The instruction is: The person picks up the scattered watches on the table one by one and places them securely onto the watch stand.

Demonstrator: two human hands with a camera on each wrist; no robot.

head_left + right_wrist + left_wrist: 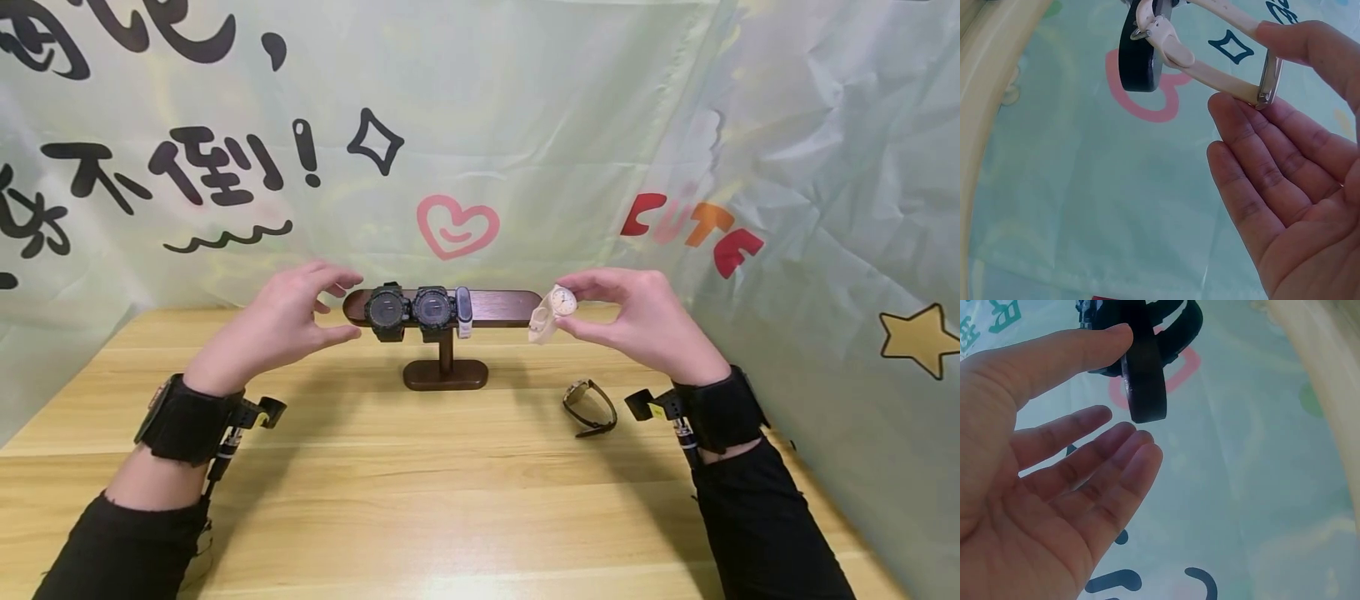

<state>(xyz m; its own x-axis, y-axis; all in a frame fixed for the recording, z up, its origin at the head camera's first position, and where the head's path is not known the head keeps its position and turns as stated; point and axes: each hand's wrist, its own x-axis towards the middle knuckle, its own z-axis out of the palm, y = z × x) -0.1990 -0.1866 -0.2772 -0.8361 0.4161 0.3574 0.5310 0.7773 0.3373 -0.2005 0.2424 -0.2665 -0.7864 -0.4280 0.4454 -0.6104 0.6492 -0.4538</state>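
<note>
A dark wooden watch stand [506, 307] with a horizontal bar holds two black watches [386, 309] and a slim band with a light strap [463, 312]. Around the bar's left end, my left hand [288, 312] has its thumb and fingers spread apart. In the left wrist view its thumb overlaps the bar end [1146, 394]; whether they touch I cannot tell. My right hand [637, 317] pinches a white watch [562, 301] by its case between thumb and fingers. That watch's buckled strap [1216, 80] hangs in a loop by the bar's right end.
A dark-strapped watch [590, 408] lies on the wooden table [450, 492], right of the stand's base [446, 375]. Behind the stand hangs a pale printed cloth [540, 125], and it continues along the right side.
</note>
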